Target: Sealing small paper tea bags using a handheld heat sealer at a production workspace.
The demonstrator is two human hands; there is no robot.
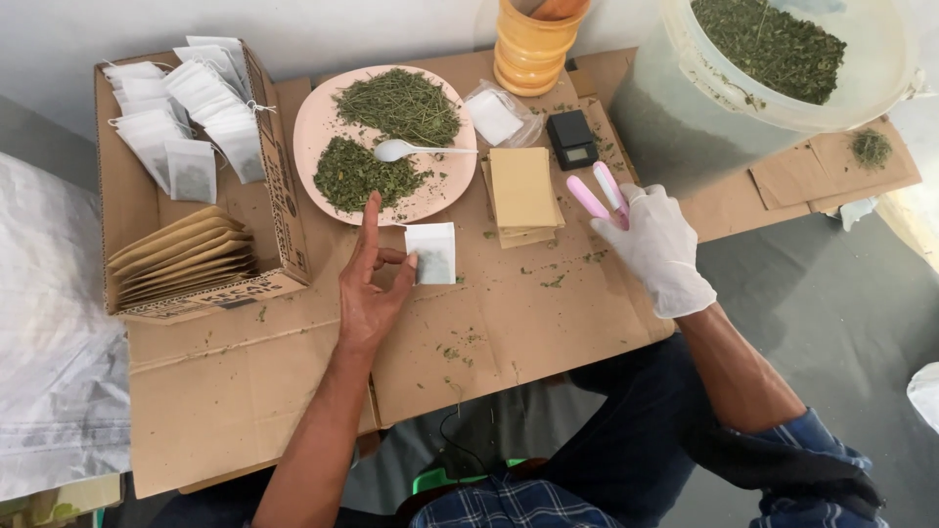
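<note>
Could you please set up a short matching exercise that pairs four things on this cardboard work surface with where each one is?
Things:
1. white spoon
2. small white sachet
3. pink scissors
4. brown envelopes

Places:
A. in the gloved right hand
B. stacked beside the pink plate
C. pinched by the bare left hand
D. lying on the plate among dried leaves

Pairs: 1-D, 2-C, 3-A, 4-B

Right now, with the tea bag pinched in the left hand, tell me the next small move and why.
Probably bring the left hand and its small white tea bag toward the pink tongs in the gloved right hand. The bag looks filled, with dark leaf showing through, and the tongs sit a short way to its right.
</note>
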